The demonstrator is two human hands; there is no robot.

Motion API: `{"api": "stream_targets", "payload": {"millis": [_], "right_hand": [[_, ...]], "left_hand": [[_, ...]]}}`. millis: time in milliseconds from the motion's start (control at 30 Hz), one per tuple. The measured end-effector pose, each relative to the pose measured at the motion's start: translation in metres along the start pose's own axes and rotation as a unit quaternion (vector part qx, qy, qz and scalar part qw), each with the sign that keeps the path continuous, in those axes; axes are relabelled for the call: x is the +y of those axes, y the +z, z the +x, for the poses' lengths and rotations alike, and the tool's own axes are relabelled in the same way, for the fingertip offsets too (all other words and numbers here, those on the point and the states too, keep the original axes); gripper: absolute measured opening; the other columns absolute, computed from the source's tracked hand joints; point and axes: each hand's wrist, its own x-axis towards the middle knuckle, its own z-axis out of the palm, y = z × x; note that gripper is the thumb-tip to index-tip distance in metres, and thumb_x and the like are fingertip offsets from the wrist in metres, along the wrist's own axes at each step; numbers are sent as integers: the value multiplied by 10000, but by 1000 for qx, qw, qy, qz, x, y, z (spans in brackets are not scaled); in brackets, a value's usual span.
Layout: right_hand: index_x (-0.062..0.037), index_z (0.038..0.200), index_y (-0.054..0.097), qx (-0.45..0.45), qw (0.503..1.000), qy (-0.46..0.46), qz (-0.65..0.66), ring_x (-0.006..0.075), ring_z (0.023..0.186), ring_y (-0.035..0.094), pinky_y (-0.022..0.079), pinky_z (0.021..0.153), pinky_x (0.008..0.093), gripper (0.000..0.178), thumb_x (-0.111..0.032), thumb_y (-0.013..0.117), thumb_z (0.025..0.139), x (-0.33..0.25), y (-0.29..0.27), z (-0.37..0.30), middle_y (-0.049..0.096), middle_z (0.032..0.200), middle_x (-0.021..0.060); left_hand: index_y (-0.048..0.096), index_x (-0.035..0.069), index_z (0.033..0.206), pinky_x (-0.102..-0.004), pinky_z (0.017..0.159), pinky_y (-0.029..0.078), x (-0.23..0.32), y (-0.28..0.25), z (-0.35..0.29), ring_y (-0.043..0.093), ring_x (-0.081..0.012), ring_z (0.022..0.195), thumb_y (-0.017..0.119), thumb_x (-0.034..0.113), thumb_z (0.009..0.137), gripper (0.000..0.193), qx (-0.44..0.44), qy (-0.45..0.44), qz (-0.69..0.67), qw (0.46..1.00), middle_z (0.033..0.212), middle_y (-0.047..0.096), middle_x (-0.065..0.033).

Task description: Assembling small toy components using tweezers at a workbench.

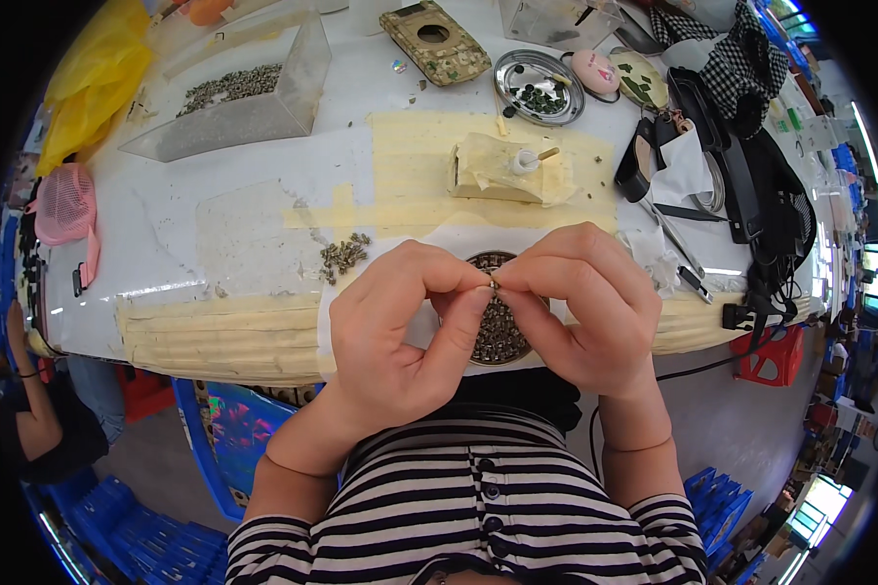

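My left hand (400, 327) and my right hand (587, 307) meet fingertip to fingertip over a round dish (491, 260) at the table's near edge. Thumb and forefinger of each hand pinch a tiny part (495, 284) between them, too small to name. Below the fingers, the dish holds many small dark metallic pieces (498, 336). Beyond my left hand lies a loose pile of small metallic parts (345, 255). Farther off, a block wrapped in yellow tape (493, 174) carries a small white pot (525, 162) with a stick in it.
A clear tray (234, 136) of small parts stands far left, near a camouflage toy tank hull (437, 44). A round metal dish (539, 63) with dark green bits sits far right. Tweezers (675, 241) and black cases lie at right. A pink mesh item (66, 207) is at the left edge.
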Motion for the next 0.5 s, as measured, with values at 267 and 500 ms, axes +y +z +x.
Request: {"api": "stream_targets", "payload": {"millis": [267,500], "right_hand": [[-12,826,618,-15,999,-13,-29,231,638,583,485,540,312,241,14,715,606,2,-3,1,587,753,74],[-9,823,617,5,998,-34,-54,223,620,577,482,526,304,237,12,705,605,-2,0,1,583,742,73]], "left_hand": [[613,-19,823,-243,521,447,-2,4,2,566,-158,597,659,-65,753,95,14,105,122,987,744,610,-83],[619,-14,853,-224,581,452,-1,2,-4,560,-110,630,652,-24,795,67,-4,-63,-43,997,761,616,-62]]}}
